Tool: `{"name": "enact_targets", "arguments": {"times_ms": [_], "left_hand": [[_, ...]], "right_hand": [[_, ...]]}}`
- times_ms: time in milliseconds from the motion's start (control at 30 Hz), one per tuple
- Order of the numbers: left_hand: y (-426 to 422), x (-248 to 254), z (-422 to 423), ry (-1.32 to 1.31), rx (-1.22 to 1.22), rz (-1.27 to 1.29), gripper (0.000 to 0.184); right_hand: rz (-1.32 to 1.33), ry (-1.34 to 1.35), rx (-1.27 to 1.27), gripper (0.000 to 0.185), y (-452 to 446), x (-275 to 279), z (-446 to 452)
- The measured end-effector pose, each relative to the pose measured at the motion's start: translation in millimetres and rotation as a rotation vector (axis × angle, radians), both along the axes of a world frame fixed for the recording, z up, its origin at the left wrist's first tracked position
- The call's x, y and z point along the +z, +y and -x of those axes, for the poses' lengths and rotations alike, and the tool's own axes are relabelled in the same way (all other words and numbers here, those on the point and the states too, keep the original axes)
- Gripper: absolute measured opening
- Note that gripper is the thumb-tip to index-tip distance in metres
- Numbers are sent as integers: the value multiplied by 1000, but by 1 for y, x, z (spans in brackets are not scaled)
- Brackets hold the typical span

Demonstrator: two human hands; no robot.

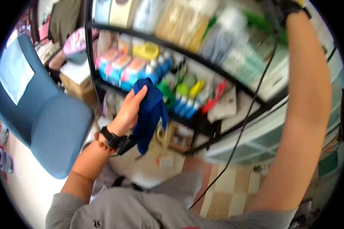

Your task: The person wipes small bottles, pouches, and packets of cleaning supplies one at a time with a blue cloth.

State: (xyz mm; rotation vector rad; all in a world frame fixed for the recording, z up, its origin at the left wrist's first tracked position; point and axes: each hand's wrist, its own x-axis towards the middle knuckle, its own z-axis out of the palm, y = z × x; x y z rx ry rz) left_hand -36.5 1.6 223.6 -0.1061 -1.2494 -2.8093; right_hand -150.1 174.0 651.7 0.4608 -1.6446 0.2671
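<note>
A dark blue cloth (pixel 149 114) hangs from my left hand (pixel 128 112), pinched between the thumb and fingers. A black watch and a brown bead bracelet (pixel 99 142) circle that wrist. My right arm stretches up to the top right corner, beside the shelf's upper level. There my right hand (pixel 288 9) is dark, blurred and partly cut off by the view's edge. Its fingers and anything in them cannot be made out. Close by it, a black cable (pixel 252 103) runs down across the view to my body.
A black-framed shelf (pixel 179 45) stands ahead. It bears pink and blue packs (pixel 122 68), several blue-and-white bottles (pixel 187 107), a yellow container (pixel 146 50) and clear bags. On the left, a blue chair (pixel 61 122) has a white sheet (pixel 15 72) over its backrest. Cardboard boxes (pixel 78 86) sit behind it.
</note>
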Motion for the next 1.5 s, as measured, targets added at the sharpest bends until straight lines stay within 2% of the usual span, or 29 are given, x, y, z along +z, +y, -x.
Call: {"name": "enact_targets", "arguments": {"times_ms": [33, 100, 200, 233, 333, 433, 467, 567, 633, 700, 733, 867, 900, 933, 967, 1067, 1133, 1167, 1233, 1267, 1333, 1367, 1400, 1433, 1467, 1500], "left_hand": [[0, 21, 14, 93, 40, -21, 23], [1, 49, 11, 202, 94, -79, 28], [-8, 57, -10, 166, 170, -41, 30], [-14, 51, -19, 161, 162, 3, 31], [-26, 33, -32, 132, 180, -34, 29], [-35, 24, -40, 90, 197, -49, 27], [-37, 23, -43, 73, 206, -44, 26], [-40, 10, -45, 85, 183, -74, 28], [-40, 8, -48, 71, 194, -95, 28], [-41, 7, -52, 60, 196, -110, 28], [-42, 6, -53, 68, 183, -116, 28], [-37, -1, -49, 77, 150, -104, 29], [-36, -4, -50, 66, 150, -90, 30], [-33, -3, -51, 61, 163, -75, 30], [-28, -1, -52, 46, 172, -57, 31], [-18, 0, -51, 14, 124, -32, 31], [-10, -7, -47, 22, 78, -19, 32], [-6, -8, -47, 19, 38, -7, 32], [8, -6, -52, 9, 33, -29, 35], [11, -13, -53, 48, -7, -3, 41], [22, -20, -55, 187, -69, 25, 51], [31, -21, -60, 274, -94, 32, 56], [37, -23, -64, 365, -118, 39, 61], [38, -27, -68, 274, -169, 134, 75], [43, -36, -63, 351, -149, 314, 79], [56, -29, -72, 359, -142, 295, 78]], "right_hand": [[22, 117, -70, 45, 6, 36, 49], [7, -260, 187, 53, -2, 32, 7], [-72, -264, 292, 88, 7, 65, 64], [-98, -255, 195, 97, -2, 63, 60], [-92, -325, 329, 95, -7, 77, 80], [-40, -230, 125, 92, -15, 67, 61], [23, -260, 143, 91, -18, 63, 53], [280, -298, 379, 89, -16, 62, 43], [473, -380, 794, 90, -17, 62, 27], [519, -349, 904, 88, -11, 72, 22], [567, -305, 929, 77, -9, 77, 20], [601, -328, 1068, 58, 13, 100, 2], [606, -289, 1114, 59, 19, 100, -2], [558, -261, 1148, 59, 28, 99, -7], [428, -346, 1193, 59, 42, 100, -16], [165, -406, 1042, 54, 48, 52, -69], [-20, -535, 1056, 60, 65, 24, -89], [-16, -471, 1036, 72, 56, -19, -107], [122, -1372, 1712, 65, 90, -37, -115], [-183, -767, 968, 52, 109, -80, -124], [-260, -409, 392, 49, 129, -168, -133], [-75, -650, 582, 52, 123, -203, -135], [-80, -701, 679, 60, 117, -242, -138], [-83, -756, 775, 68, 112, -281, -140], [-15, -890, 769, 76, 106, -315, -153], [-94, -815, 703, 78, 105, -354, -156]]}}
